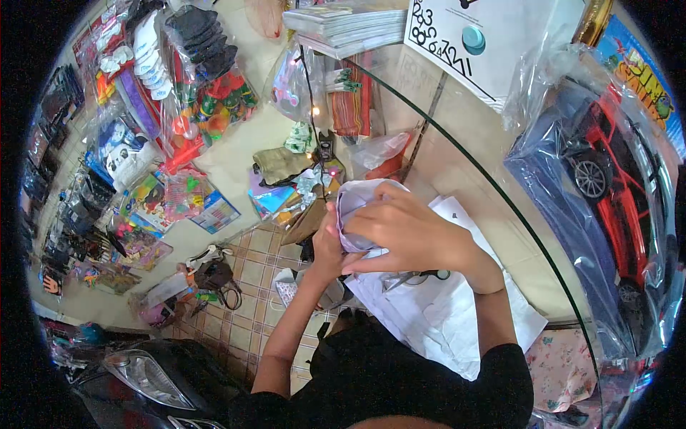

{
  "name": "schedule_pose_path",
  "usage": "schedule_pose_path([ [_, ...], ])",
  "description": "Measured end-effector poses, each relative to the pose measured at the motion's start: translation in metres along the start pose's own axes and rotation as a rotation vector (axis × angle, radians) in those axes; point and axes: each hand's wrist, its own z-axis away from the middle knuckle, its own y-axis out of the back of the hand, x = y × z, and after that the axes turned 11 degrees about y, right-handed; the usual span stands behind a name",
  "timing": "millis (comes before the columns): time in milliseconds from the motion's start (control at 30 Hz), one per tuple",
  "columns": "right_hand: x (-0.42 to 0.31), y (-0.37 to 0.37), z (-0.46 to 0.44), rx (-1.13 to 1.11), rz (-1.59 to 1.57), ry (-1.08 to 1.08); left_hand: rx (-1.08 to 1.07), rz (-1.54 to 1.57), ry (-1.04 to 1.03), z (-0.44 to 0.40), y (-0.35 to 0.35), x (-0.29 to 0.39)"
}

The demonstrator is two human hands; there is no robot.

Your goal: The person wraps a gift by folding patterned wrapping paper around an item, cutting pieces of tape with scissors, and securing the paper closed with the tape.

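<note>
Item, pale lilac open-mouthed piece (pixel 357 194): held up between the two hands, its mouth edged by the left fingertips and partly covered by the right fingers. Left hand (pixel 329 247): wrapped around the near left side of the piece, fingers clenched on it; left forearm (pixel 293 325) slanted up and inward from the body. Right hand (pixel 411 225): set across the top, back of the hand upturned, fingers curled into the mouth, thumb stretched below; whether the wall is pinched there cannot be told. Right forearm (pixel 489 307) raised, the wrist bent inward.

Edges: a curved dark-green edge (pixel 493 187) is traced beyond and to the right of the right fingers, well apart from them. A string of small lights (pixel 315 111) is hung just beyond the left fingertips. White sheets (pixel 446 322) are spread below the right fingers and wrist; scissors (pixel 411 279) are partly hidden beneath the right thumb side.

Room: a bare pale stretch is left between the right wrist and the curved edge; tiled floor (pixel 250 264) is exposed to the left of the left fingers
</note>
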Motion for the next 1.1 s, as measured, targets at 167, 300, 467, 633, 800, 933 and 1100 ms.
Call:
schedule_pose_path([
  [167, 0.011, -0.016, -0.007, 0.149, -0.026, 0.169, 0.15, -0.18, -0.112, -0.011, 0.011, 0.03],
  [300, 0.015, -0.019, -0.004, 0.143, -0.056, 0.114, 0.206, -0.051, -0.072, -0.012, 0.011, 0.037],
  [467, 0.004, -0.005, 0.011, 0.346, -0.078, 0.042, 0.176, -0.041, -0.091, -0.008, 0.008, 0.017],
  [633, 0.018, -0.023, 0.02, 0.271, 0.008, 0.044, 0.226, -0.106, -0.183, -0.01, 0.01, 0.028],
  [800, 0.02, -0.034, 0.021, 0.327, 0.018, 0.14, 0.319, -0.124, -0.429, -0.025, 0.016, 0.039],
  [933, 0.022, -0.035, 0.023, 0.331, -0.088, 0.173, 0.23, -0.131, -0.495, -0.035, 0.024, 0.041],
  [1100, 0.017, -0.024, 0.028, 0.327, -0.034, 0.149, 0.073, -0.234, -0.388, -0.042, 0.037, 0.066],
])
